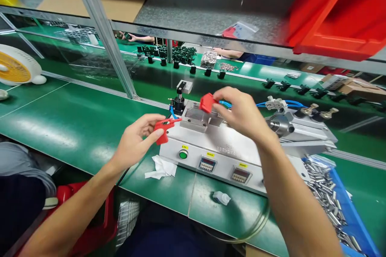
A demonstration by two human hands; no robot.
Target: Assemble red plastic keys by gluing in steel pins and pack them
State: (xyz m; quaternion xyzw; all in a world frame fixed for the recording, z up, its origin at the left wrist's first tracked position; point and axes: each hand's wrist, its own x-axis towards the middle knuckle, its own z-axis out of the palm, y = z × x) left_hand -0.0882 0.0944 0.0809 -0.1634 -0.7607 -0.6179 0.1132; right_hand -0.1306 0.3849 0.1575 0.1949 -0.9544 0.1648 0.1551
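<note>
My left hand (pixel 137 138) is closed on a red plastic part (pixel 162 138) with a thin arm pointing right, held just left of the bench machine. Pinched between the thumb and fingers of my right hand (pixel 238 110) is a second red plastic part (pixel 206 103), blocky in shape. It hangs over the metal fixture (pixel 196 122) on top of the silver machine (pixel 217 138). A black clamp cylinder (pixel 180 102) stands at the fixture's left. The machine's front carries a green button (pixel 183 154) and two small counters.
A blue bin (pixel 356 217) of metal pins stands at the right. White tissue (pixel 161 168) and a small white plastic piece (pixel 222 198) lie in front of the machine. A shelf with a red bin (pixel 328 48) hangs above; a fan (pixel 18 66) stands left. Co-workers' hands show across the line.
</note>
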